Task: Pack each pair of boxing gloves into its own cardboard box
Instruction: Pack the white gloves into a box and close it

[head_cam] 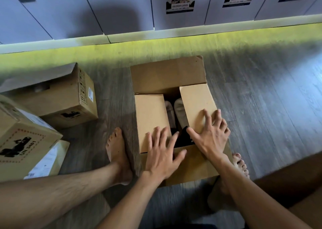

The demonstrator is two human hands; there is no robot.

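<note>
A brown cardboard box (167, 75) stands on the floor in front of me, between my bare feet. Through the gap between its two side flaps I see a pair of beige boxing gloves (176, 112) with black cuffs lying inside. My left hand (162, 154) lies flat with spread fingers on the left flap and the near flap. My right hand (209, 133) presses with spread fingers on the right flap, which is tilted down over the gloves. The far flap stands open, leaning away.
Two more cardboard boxes sit to the left: one with a raised flap (57, 96) and a nearer one printed "UN 3481" (22, 141) resting on a white-labelled box. A row of white lockers (122, 11) on a lit plinth runs along the back. Grey wood floor extends to the right.
</note>
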